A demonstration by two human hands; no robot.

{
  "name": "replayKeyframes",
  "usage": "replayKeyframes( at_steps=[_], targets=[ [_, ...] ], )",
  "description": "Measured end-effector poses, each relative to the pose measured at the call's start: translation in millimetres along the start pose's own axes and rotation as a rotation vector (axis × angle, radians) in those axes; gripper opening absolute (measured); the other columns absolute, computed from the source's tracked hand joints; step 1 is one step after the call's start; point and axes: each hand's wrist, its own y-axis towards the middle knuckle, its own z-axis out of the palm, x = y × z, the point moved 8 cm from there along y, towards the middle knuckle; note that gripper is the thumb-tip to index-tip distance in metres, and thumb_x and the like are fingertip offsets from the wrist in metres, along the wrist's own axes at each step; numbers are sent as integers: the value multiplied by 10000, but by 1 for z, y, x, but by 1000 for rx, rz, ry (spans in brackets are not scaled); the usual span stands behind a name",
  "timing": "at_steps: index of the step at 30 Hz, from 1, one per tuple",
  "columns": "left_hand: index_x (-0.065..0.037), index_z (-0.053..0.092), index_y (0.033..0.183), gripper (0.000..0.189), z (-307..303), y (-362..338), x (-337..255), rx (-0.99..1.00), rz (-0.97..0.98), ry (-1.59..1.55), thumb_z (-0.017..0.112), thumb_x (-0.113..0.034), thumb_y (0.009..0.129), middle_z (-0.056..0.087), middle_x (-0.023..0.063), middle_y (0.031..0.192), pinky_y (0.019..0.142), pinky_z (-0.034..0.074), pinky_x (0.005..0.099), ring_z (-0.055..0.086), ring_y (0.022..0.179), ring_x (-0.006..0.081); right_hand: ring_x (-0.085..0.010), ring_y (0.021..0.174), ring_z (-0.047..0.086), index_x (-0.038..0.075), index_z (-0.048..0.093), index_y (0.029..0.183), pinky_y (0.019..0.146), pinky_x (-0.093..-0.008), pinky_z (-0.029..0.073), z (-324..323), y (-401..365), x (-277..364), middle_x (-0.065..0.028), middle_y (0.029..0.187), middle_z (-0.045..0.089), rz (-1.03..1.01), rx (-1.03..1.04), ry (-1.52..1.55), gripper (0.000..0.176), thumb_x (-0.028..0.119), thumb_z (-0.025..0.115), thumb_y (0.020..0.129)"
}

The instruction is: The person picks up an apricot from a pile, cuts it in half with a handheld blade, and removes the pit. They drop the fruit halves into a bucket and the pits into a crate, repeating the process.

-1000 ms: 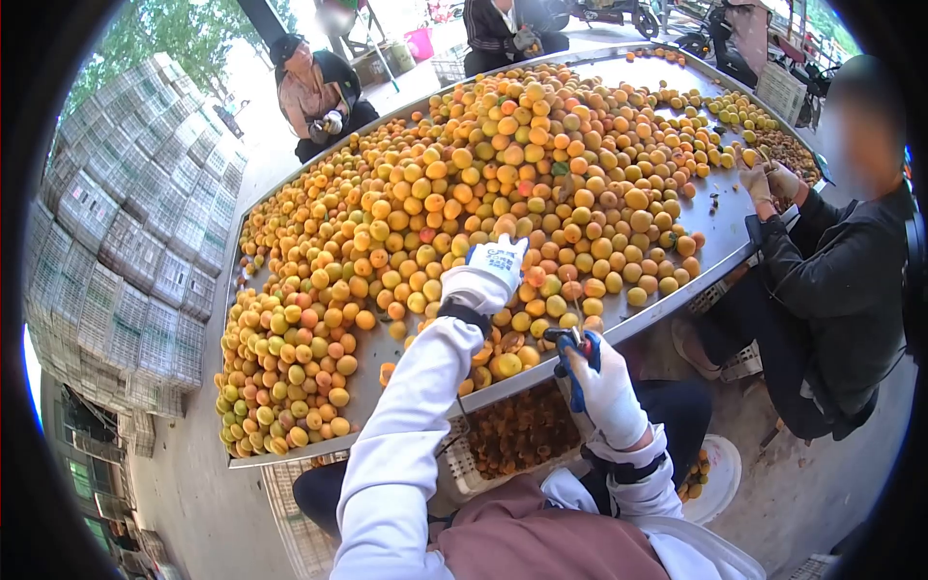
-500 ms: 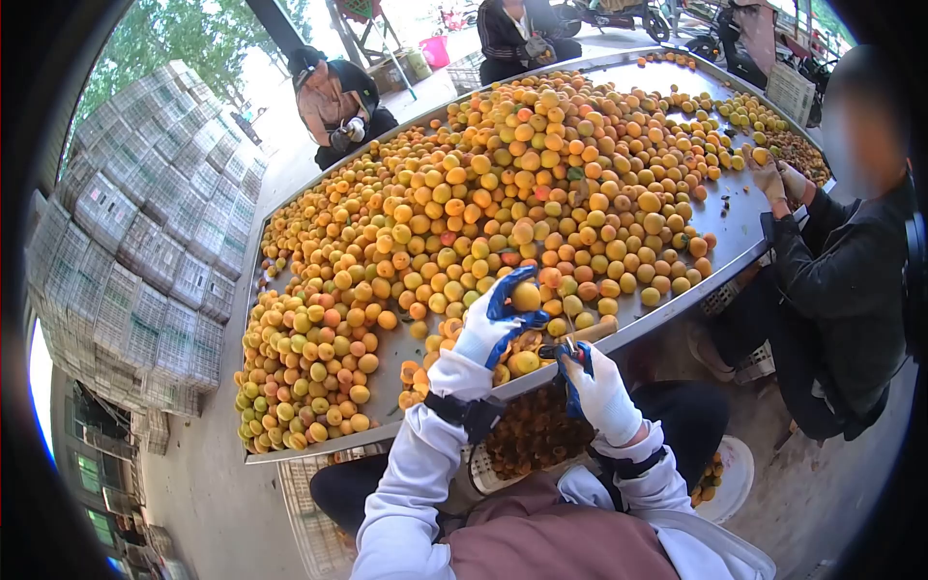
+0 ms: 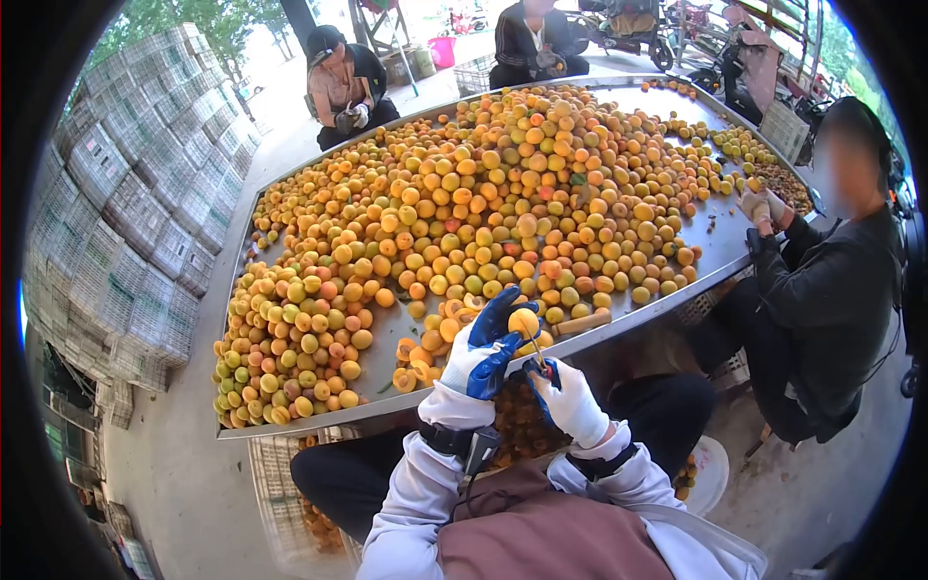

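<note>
In the head view, my left hand point(image 3: 483, 348), in a white glove with a blue coated palm, grips a whole yellow-orange apricot point(image 3: 523, 322) between thumb and fingers. My right hand point(image 3: 572, 404), gloved alike, is closed around the dark and red handle of a small knife point(image 3: 537, 350). Its thin blade points up and meets the apricot's lower side. Both hands are above the table's near edge. Just beyond them lies a large heap of apricots point(image 3: 464, 208). Several cut apricot halves point(image 3: 414, 365) rest to the left of my left hand.
The metal table point(image 3: 387, 406) has a raised rim. A wooden stick point(image 3: 582, 322) lies by the near edge. Below is a container of dark orange pieces point(image 3: 522, 425). Stacked crates point(image 3: 145, 184) stand left. A person point(image 3: 822, 280) works at right; two others sit across.
My left hand has turned and closed more around the apricot. My right hand has brought the knife from beside it up against the fruit. The view has shifted slightly.
</note>
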Motion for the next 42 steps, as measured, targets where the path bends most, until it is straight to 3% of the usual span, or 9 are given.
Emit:
replayKeyframes(
  at_steps=[6,12,14,21,27,29,34,39,42],
  targets=[
    [5,376,1527,704,9,-1,-12,15,99,418,681,21,893,604,184,1357,1059,479,350,601,1228,225,-330,742,670,-15,655,1065,704,-380,511,-12,-8,-3,-211,852,700,-93,-62,-166,126,61,632,967],
    [15,446,1484,594,25,0,12,-12,105,408,674,-72,943,667,153,1237,964,529,314,648,1127,213,-343,794,691,-16,656,1096,736,-390,518,-15,4,-3,-201,886,715,-45,-111,84,144,63,609,986],
    [27,546,1395,450,23,5,31,-117,-50,112,643,-156,996,699,150,1140,892,552,307,680,1029,207,-350,828,696,-17,652,1134,764,-384,525,-14,7,-3,-207,925,719,-48,-156,144,172,66,600,992],
    [41,628,1224,297,22,23,52,-153,2,408,656,-153,1001,703,91,1021,795,555,276,677,868,158,-253,894,701,-27,648,1127,793,-376,533,-24,4,-18,-183,946,716,9,-214,276,174,84,584,1010],
    [42,676,1086,257,22,29,60,-179,-101,362,699,-183,965,705,88,828,657,562,312,673,708,167,-118,894,587,-38,620,1205,814,-307,505,-6,0,-45,-30,1003,676,321,-1,554,300,214,549,1059],
    [41,673,1092,316,37,22,56,-213,-89,336,632,-256,993,711,117,870,699,555,321,671,737,187,-98,948,558,-41,618,1219,842,-274,483,-3,-7,-27,-15,1037,655,443,64,843,305,211,527,1074],
    [52,625,1179,461,32,12,59,-227,-147,326,576,-370,998,714,148,910,756,555,331,678,782,210,-81,867,532,-1,630,1183,749,-242,465,6,-6,-34,-7,990,636,399,162,847,351,315,519,1075],
    [51,586,1245,525,29,12,57,-157,-178,328,562,-416,1006,720,188,924,781,583,367,707,819,270,-149,857,582,-12,639,1148,767,-328,504,5,-6,-14,-36,948,658,357,130,1042,314,270,529,1064],
    [51,579,1266,548,39,16,46,-65,-48,390,634,-416,984,723,186,928,779,584,355,707,840,259,-238,845,641,-19,654,1116,789,-388,516,2,0,-37,-133,891,687,89,-25,472,278,232,562,1040]
  ],
)
